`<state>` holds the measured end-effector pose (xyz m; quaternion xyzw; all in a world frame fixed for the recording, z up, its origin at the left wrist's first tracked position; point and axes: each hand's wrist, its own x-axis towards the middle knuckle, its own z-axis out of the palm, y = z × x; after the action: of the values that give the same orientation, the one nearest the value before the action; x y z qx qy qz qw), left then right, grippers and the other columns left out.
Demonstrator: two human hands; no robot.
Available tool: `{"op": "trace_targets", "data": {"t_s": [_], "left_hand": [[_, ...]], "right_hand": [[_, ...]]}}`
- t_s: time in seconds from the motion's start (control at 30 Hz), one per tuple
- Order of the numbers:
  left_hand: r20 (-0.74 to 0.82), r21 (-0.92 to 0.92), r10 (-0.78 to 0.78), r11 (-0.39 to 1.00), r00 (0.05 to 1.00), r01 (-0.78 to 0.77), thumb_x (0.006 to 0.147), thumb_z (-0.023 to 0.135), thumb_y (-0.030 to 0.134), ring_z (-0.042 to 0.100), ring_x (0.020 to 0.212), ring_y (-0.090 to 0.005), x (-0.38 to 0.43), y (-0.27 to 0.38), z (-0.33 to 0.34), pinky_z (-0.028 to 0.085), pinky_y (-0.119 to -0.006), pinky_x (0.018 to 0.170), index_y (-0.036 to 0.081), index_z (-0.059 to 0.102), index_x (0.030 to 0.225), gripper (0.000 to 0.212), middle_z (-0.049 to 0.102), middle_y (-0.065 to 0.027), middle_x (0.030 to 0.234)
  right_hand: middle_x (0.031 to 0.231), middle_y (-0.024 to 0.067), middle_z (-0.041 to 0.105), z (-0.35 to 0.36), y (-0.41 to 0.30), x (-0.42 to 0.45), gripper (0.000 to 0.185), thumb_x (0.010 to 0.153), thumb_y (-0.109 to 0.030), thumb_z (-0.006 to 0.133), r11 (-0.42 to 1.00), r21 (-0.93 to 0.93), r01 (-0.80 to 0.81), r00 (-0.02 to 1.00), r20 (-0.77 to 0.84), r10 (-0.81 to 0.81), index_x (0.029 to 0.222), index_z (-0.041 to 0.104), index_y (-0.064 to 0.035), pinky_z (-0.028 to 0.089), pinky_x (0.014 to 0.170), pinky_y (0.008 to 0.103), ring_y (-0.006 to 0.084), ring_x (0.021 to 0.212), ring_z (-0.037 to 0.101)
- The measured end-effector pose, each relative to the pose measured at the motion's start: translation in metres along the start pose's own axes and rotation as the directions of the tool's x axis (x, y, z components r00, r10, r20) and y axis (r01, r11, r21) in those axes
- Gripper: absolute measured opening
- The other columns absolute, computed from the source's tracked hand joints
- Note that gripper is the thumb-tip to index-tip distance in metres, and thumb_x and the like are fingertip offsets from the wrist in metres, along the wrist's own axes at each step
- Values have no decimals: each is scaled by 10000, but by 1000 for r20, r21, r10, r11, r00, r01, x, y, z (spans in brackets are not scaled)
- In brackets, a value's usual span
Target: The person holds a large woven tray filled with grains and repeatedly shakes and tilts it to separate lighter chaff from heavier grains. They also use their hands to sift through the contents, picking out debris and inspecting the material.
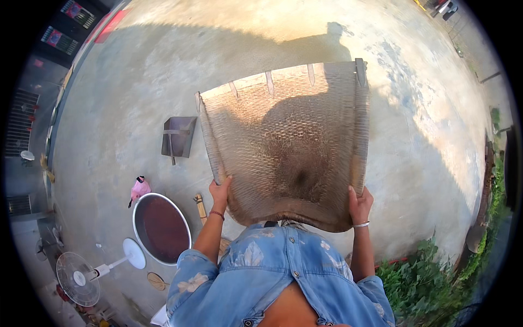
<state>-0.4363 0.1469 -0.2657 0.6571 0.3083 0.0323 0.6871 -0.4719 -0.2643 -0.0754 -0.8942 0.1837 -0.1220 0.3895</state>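
Note:
A large woven winnowing basket spans the middle of the head view, its wide open edge pointing away and its curved rim near my waist. My left hand grips its left side rim, thumb on top. On the right side rim, my right hand is closed in the same way. A small dark patch of fine material lies in the basket's lower middle; what it is made of cannot be told. Left of my left arm stands a round metal basin with dark reddish contents.
On the concrete ground to the left are a metal dustpan, a pink bag, a bundled straw broom and a round strainer-like item. A white pedestal fan is at lower left. Green plants grow at lower right.

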Motion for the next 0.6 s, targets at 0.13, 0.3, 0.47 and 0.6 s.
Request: {"op": "trace_targets", "data": {"t_s": [0.13, 0.3, 0.47, 0.6], "left_hand": [[18, -166, 24, 986, 1000, -21, 753, 761, 123, 606, 730, -135, 7, 6, 7, 493, -295, 681, -43, 635, 943, 282, 668, -65, 875], [69, 462, 54, 883, 996, -80, 682, 713, 218, 658, 727, -211, 13, 14, 35, 495, -323, 710, -23, 670, 910, 334, 694, -146, 817], [44, 471, 91, 876, 995, -101, 686, 718, 220, 661, 722, -204, -5, 18, 9, 497, -317, 699, -14, 675, 904, 323, 694, -128, 792], [0, 383, 227, 899, 974, -210, 712, 727, 152, 637, 713, -161, -24, 86, 10, 493, -298, 678, -29, 663, 907, 273, 689, -93, 785]], "right_hand": [[731, 162, 650, -26, -42, -24, 228, 818, -177, 684, 990, -8, 139, 989, -48, -139, 844, 609, 37, 483, 616, 355, 247, 621, 611], [709, 157, 659, 28, 123, -5, 305, 813, -262, 695, 988, -37, -149, 989, 11, 149, 831, 629, 35, 488, 632, 365, 239, 640, 627], [736, 170, 667, 51, 151, -37, 340, 832, -292, 673, 981, -2, -194, 981, 30, 194, 876, 647, 44, 490, 646, 353, 229, 661, 630], [776, 106, 675, 37, 125, -20, 333, 866, -280, 641, 946, 254, -202, 979, 16, 205, 904, 651, 51, 486, 648, 317, 170, 700, 620]]}}
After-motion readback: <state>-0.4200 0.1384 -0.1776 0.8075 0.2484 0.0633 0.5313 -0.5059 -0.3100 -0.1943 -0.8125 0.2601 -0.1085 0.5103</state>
